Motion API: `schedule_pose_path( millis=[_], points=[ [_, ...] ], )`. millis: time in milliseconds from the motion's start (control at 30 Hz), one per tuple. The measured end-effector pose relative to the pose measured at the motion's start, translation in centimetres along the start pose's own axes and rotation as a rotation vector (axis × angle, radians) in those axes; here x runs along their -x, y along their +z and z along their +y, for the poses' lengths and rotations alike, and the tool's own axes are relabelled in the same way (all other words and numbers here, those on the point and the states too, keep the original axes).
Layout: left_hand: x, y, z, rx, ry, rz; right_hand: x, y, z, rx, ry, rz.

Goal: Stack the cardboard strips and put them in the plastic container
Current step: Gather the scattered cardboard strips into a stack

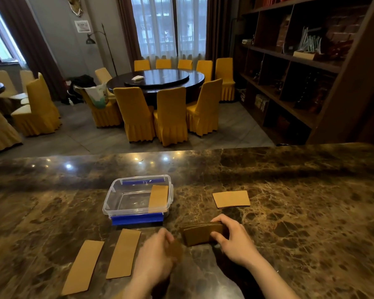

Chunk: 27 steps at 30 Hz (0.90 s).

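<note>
A clear plastic container with blue clips sits mid-counter; a cardboard strip leans inside at its right end. My right hand grips a stack of strips standing on edge on the counter. My left hand is blurred just left of that stack, with a brown piece at its fingers; whether it holds it is unclear. Two loose strips lie flat at the lower left. Another small stack lies flat right of the container.
The dark marble counter runs the full width, its far edge just beyond the container. Behind it are a round dining table ringed by yellow chairs and a dark bookshelf at right.
</note>
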<state>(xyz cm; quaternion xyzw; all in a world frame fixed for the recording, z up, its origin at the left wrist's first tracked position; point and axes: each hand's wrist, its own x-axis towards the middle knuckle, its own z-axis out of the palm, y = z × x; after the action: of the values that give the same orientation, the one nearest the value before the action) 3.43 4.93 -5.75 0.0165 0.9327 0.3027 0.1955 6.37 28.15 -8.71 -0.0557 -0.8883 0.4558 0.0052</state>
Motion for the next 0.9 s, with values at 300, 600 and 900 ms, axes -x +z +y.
schedule_pose_path(
  millis=[300,600,900],
  points=[
    [-3.1,-2.5,1.5,0.162,0.323,0.155,0.1,1.1,-1.4,0.025,-0.089,-0.106],
    [-2.8,-1.5,0.0,0.191,0.379,0.094,0.4,3.6,-2.8,0.002,-0.031,-0.025],
    [0.4,-2.7,-2.6,0.294,0.400,0.289,0.8,5.0,-3.5,0.016,-0.107,0.017]
  ],
)
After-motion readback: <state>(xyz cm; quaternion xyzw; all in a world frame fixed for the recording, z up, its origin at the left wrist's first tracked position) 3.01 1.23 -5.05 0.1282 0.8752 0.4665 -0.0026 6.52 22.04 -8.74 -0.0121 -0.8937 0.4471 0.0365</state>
